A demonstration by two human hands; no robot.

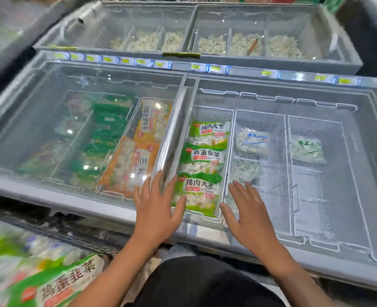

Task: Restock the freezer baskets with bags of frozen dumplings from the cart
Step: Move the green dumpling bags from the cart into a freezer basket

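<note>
Left hand (158, 207) and right hand (249, 213) spread flat, empty, flanking 1 green plastic dumpling bag (197, 193) — likely slick, lumpy, stiff; grip both long edges.

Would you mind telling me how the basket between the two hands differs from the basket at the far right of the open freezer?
The basket between the hands holds three green bags in a row that fills it; the far-right basket holds one pale bag at its back, its floor mostly bare. The first basket's bags carry bold print; the far-right bag looks frosted with faint green lettering. Both are white wire mesh baskets.
</note>
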